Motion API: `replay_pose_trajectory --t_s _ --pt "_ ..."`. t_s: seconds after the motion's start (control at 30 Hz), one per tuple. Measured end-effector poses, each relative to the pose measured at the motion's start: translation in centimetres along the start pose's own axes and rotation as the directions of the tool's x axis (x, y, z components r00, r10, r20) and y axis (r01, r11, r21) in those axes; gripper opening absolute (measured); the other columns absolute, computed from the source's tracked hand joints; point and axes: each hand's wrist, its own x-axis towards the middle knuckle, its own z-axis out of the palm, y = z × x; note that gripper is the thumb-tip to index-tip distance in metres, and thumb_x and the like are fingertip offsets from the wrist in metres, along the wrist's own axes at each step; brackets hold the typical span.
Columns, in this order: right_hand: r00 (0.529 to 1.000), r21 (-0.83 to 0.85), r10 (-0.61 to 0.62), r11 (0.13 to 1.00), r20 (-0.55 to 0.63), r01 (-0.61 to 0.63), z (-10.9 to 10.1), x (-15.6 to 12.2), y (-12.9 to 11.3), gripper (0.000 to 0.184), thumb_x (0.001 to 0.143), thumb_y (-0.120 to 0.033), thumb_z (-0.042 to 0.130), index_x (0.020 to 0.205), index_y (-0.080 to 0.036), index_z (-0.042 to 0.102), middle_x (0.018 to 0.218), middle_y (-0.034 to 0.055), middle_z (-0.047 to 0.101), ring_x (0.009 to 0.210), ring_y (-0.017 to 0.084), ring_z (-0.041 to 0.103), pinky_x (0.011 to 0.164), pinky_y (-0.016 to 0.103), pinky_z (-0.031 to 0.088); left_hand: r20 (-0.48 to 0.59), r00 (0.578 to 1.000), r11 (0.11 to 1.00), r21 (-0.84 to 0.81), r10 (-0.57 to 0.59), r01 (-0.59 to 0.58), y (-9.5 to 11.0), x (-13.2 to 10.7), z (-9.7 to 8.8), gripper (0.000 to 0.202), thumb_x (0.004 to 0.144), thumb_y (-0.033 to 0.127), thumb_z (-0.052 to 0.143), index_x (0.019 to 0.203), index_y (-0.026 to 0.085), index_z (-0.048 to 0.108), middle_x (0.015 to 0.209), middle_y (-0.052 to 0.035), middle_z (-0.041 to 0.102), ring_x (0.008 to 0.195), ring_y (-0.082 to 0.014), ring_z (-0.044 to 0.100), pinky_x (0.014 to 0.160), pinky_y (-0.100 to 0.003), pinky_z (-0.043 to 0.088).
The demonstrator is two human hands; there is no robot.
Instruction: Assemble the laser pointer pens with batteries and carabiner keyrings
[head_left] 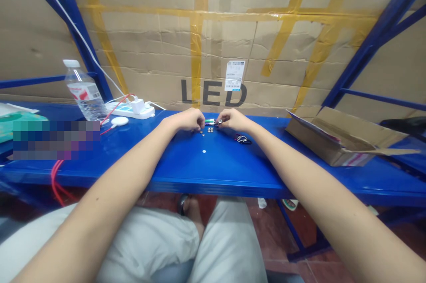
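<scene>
At the back of the blue table (186, 167), a row of batteries (210, 121) lies between my two hands. My left hand (191, 120) is closed, fingertips down at the table beside small round metal discs (202, 133); what it pinches, if anything, is hidden. Thumb and finger of my right hand (234, 120) pinch a small round silver disc (220, 121) at the right end of the batteries. Several more discs (210, 130) sit grouped just in front of the batteries. A pale round disc (204, 151) lies alone nearer the table's front edge.
Dark and silver carabiner-like clips (242, 139) lie below my right hand. An open cardboard box (336, 141) stands at right. On the left are a water bottle (84, 92), a power strip (133, 109), a white round charger (120, 121) and red cables (56, 178). Large cardboard (149, 52) stands behind.
</scene>
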Motion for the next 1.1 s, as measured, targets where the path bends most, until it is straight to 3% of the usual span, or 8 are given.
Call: replay_pose_trajectory --t_s 0.13,0.33,0.43,0.53,0.6,0.7,1.1 --pt "1.0 0.016 0.005 1.0 -0.002 -0.005 0.1 0.1 -0.1 0.015 0.061 -0.015 0.073 0.076 -0.017 0.071 0.075 0.0022 0.072 0.071 0.017 0.065 0.073 0.03 0.052 -0.011 0.999 1.0 -0.008 -0.03 0.03 -0.4 0.0 0.4 0.018 0.069 0.022 0.072 0.085 0.023 0.078 0.084 -0.0027 0.077 0.073 -0.0173 0.067 0.065 -0.025 0.045" --pt "1.0 0.023 0.005 1.0 -0.003 -0.005 0.1 -0.1 -0.5 0.015 0.06 -0.014 0.072 0.075 -0.017 0.072 0.074 0.0015 0.072 0.071 0.017 0.065 0.072 0.029 0.052 0.005 0.999 0.998 0.049 -0.036 0.035 0.2 -0.1 0.8 0.012 0.071 0.022 0.066 0.079 0.021 0.075 0.076 -0.0023 0.075 0.068 -0.0167 0.065 0.062 -0.025 0.043" --pt "1.0 0.016 0.003 1.0 -0.004 -0.003 0.1 -0.2 -0.7 0.017 0.062 -0.015 0.07 0.078 -0.017 0.073 0.074 0.0018 0.072 0.072 0.017 0.065 0.071 0.029 0.051 -0.15 0.987 0.998 0.047 0.05 -0.043 1.3 -0.2 0.7 0.019 0.075 0.019 0.06 0.087 0.019 0.076 0.08 -0.004 0.075 0.071 -0.0168 0.066 0.066 -0.027 0.045" --pt "1.0 0.016 0.0 1.0 -0.008 0.0 0.2 -0.2 -0.8 0.015 0.061 -0.016 0.07 0.076 -0.016 0.072 0.073 0.0014 0.071 0.072 0.018 0.064 0.07 0.029 0.05 -0.338 0.914 0.974 0.106 0.223 -0.198 2.6 0.2 1.0 0.022 0.081 0.019 0.058 0.095 0.016 0.076 0.089 -0.0072 0.076 0.08 -0.0182 0.067 0.074 -0.029 0.047" --pt "1.0 0.034 -0.003 0.999 0.004 0.003 0.3 -0.2 -0.8 0.015 0.061 -0.017 0.07 0.076 -0.016 0.071 0.072 0.0008 0.071 0.072 0.018 0.064 0.07 0.029 0.05 -0.389 0.867 0.95 0.14 0.311 -0.278 3.1 0.5 1.4 0.021 0.084 0.018 0.058 0.097 0.016 0.075 0.094 -0.0085 0.076 0.086 -0.019 0.068 0.079 -0.03 0.048" --pt "1.0 0.075 -0.004 0.997 0.021 0.003 0.4 -0.1 -0.8 0.016 0.06 -0.019 0.07 0.076 -0.016 0.07 0.072 -0.0001 0.07 0.072 0.019 0.064 0.069 0.028 0.049 -0.406 0.841 0.934 0.159 0.358 -0.321 3.4 0.9 1.9 0.02 0.087 0.017 0.059 0.098 0.016 0.075 0.097 -0.0092 0.075 0.089 -0.0193 0.068 0.082 -0.031 0.05" --pt "1.0 0.129 0.007 0.992 0.03 -0.011 0.4 -0.1 -0.9 0.017 0.059 -0.019 0.071 0.076 -0.015 0.07 0.072 0.0 0.071 0.072 0.019 0.065 0.071 0.029 0.05 -0.416 0.826 0.925 0.173 0.379 -0.337 3.0 1.2 2.0 0.019 0.088 0.016 0.059 0.094 0.017 0.078 0.09 -0.0083 0.075 0.083 -0.018 0.067 0.078 -0.029 0.049"
